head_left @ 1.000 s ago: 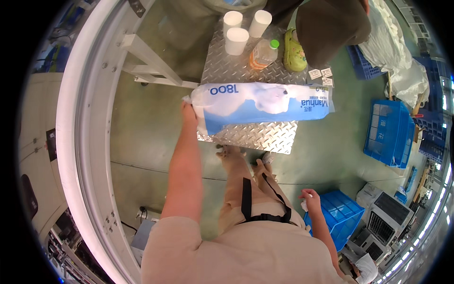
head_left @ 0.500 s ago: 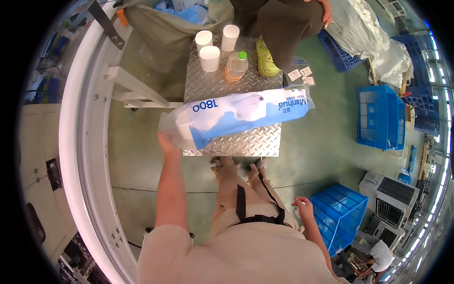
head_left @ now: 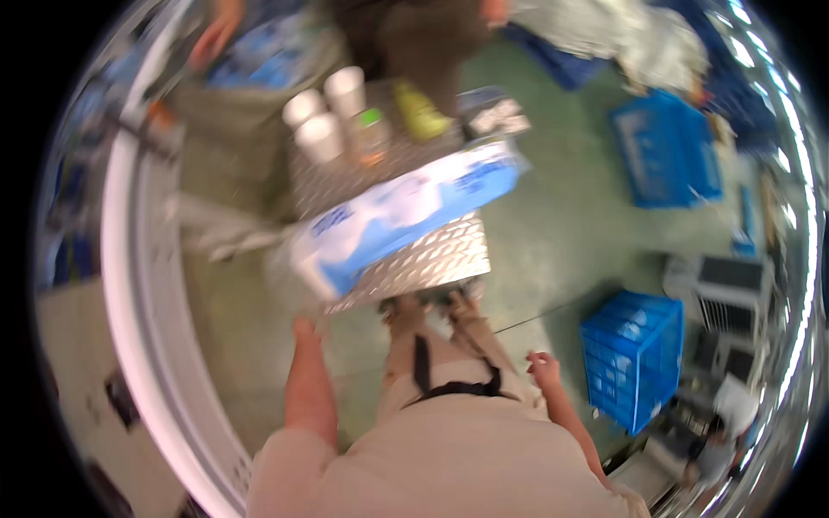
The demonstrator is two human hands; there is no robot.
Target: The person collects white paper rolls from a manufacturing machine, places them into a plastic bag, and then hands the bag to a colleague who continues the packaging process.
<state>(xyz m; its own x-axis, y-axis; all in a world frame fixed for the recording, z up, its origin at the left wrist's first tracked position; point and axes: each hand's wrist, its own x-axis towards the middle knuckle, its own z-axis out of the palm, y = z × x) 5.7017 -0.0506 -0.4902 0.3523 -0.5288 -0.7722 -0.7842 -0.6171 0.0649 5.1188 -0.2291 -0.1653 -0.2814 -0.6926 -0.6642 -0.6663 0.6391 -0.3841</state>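
Observation:
A long plastic-wrapped pack, printed blue and white, lies slantwise across a metal diamond-plate platform. My left hand is just off the pack's near left end, apart from it and blurred, so its fingers cannot be read. Low by my right hip, my right hand has its fingers curled in; whether they hold something small is hidden. Beyond the pack, three white cylinders stand beside a bottle with a green cap and orange contents.
Across the platform is another person in dark trousers with a yellow-green shoe. A white metal frame runs along my left. Blue crates stand to my right, one near and one farther off. A grey sack holds blue plastic.
My left hand has let go of the pack's left end and drawn back toward me. The whole view has shifted and turned, with motion blur. My right hand stays low by my hip.

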